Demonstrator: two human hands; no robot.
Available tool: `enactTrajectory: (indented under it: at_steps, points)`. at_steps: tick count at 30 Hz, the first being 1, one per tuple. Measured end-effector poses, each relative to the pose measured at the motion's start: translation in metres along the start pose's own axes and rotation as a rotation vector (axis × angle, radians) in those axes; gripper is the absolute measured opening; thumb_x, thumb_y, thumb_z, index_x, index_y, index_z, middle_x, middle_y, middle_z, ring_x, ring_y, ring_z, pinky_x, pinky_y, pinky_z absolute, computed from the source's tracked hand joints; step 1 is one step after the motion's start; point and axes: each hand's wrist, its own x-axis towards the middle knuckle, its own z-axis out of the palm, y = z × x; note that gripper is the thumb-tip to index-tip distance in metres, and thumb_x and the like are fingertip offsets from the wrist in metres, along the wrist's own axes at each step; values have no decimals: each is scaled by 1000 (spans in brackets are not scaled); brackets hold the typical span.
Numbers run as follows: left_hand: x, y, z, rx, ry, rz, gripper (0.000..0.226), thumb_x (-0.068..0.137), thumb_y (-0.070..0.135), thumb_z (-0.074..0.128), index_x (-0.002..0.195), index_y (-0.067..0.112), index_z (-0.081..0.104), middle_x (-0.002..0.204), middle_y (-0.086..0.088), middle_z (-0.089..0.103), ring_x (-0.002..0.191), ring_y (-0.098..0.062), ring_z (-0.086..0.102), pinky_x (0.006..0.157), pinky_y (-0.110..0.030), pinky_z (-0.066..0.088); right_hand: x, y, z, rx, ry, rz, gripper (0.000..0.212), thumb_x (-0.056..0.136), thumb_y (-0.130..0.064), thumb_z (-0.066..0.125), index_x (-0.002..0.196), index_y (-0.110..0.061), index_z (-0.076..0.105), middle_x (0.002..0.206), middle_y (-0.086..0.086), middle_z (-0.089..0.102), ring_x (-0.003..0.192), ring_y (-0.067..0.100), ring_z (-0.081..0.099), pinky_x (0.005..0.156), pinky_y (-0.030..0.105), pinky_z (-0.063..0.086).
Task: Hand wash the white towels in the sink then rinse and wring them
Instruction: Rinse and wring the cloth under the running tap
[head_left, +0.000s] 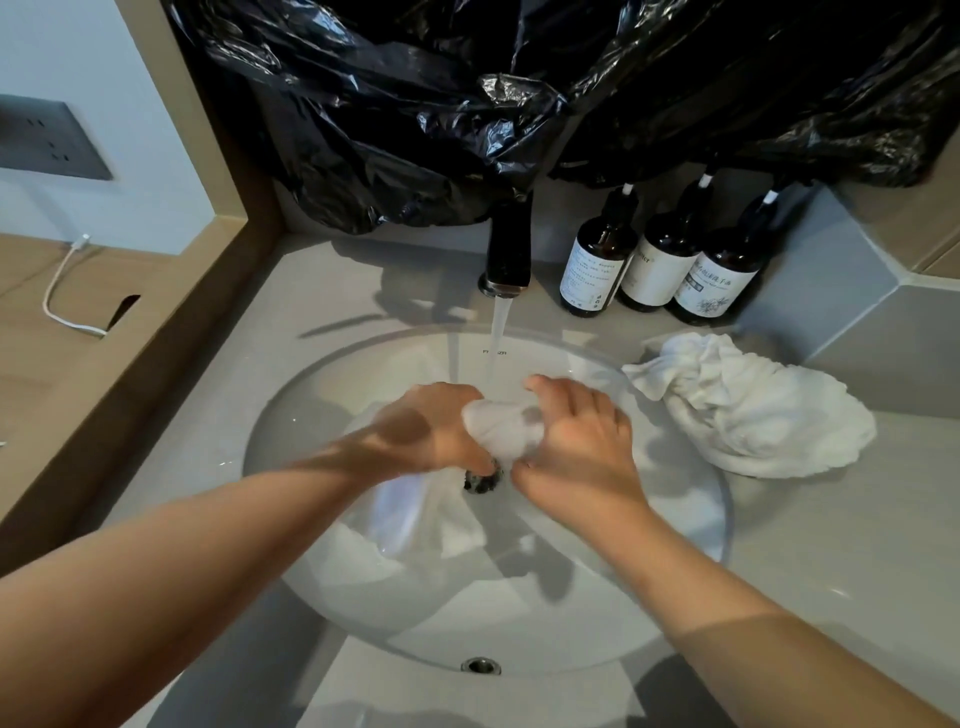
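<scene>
A wet white towel (501, 428) is bunched between my two hands over the white sink (597, 639). Water runs from the black faucet (510, 244) straight onto the bunched part. My left hand (436, 428) grips the towel's left side, and my right hand (576, 441) grips its right side with fingers curled over it. The rest of this towel trails down into the basin below my left hand. A second white towel (753, 410) lies crumpled on the counter at the sink's right rim. The dark drain (483, 480) shows between my wrists.
Three brown pump bottles (660, 265) stand behind the sink at the right. Black plastic sheeting (467, 93) hangs over the wall above the faucet. A wooden ledge with a white cable (62, 291) and a wall socket lies at the left. Grey counter (857, 545) surrounds the basin.
</scene>
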Motion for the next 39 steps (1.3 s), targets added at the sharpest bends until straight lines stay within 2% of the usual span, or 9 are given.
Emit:
enactTrajectory:
  at_steps: [2, 6, 10, 14, 18, 25, 28, 33, 39]
  points:
    - [2, -5, -8, -290, -106, -79, 32, 61, 20, 78, 90, 13, 65, 82, -1, 66, 82, -22, 62, 70, -32, 48, -14, -4, 18, -212, 290, -216, 78, 52, -12, 76, 125, -20, 49, 127, 8, 56, 120, 29, 45, 103, 44, 25]
    - [-1, -1, -19, -513, -422, -130, 47, 55, 14, 72, 101, 10, 65, 91, -11, 72, 88, -29, 69, 82, -39, 53, -9, 7, 38, -331, 425, -393, 88, 53, -11, 76, 132, -25, 40, 132, 9, 48, 118, 31, 42, 102, 50, 26]
    - [-7, -5, -26, -721, -599, -46, 28, 61, 20, 70, 89, 13, 75, 88, -9, 71, 83, -22, 69, 82, -35, 54, 18, 7, 23, -269, 531, -476, 75, 48, -24, 84, 115, -30, 49, 91, 0, 63, 79, 22, 56, 84, 39, 34]
    - [-20, -27, -24, -1182, -605, -28, 57, 34, 45, 93, 78, 12, 79, 81, -7, 75, 74, -18, 72, 68, -27, 57, 37, 11, 2, -255, 581, -546, 62, 51, -5, 73, 105, -22, 48, 81, 4, 62, 68, 26, 57, 75, 34, 31]
    - [-36, -32, -16, -1253, -534, -91, 65, 10, 44, 96, 58, 6, 76, 60, -8, 70, 53, -18, 68, 49, -25, 54, 46, 18, -8, -348, 538, -595, 44, 63, -4, 49, 104, -19, 45, 82, 5, 61, 68, 28, 54, 76, 36, 33]
    - [-36, -44, -19, -761, -555, -35, 68, 52, 43, 82, 111, 15, 64, 102, -8, 70, 92, -25, 66, 89, -45, 49, 45, 15, -25, -425, 60, -517, 39, 77, -3, 61, 113, -13, 52, 103, 7, 57, 94, 30, 54, 74, 32, 36]
    - [-30, -29, -24, -492, -455, 38, 60, 66, 37, 75, 121, 19, 57, 111, -5, 70, 99, -21, 68, 89, -36, 55, 50, 10, -29, -543, -146, -450, 42, 86, -7, 50, 125, -19, 37, 118, 3, 50, 110, 26, 47, 77, 34, 35]
    - [-11, -11, -25, 181, -110, -130, 33, 66, 43, 76, 91, 30, 58, 76, 10, 66, 68, -8, 63, 65, -25, 54, 44, 2, -31, -322, -330, -275, 33, 82, -25, 55, 113, -20, 45, 100, 3, 59, 92, 28, 57, 66, 30, 34]
    - [5, 9, -25, 612, 148, -111, 38, 75, 54, 59, 104, 31, 53, 88, 8, 65, 89, -18, 63, 97, -38, 36, 30, 0, -22, 366, -374, 128, 20, 66, -15, 69, 75, -19, 52, 71, -4, 57, 62, 13, 53, 48, 21, 35]
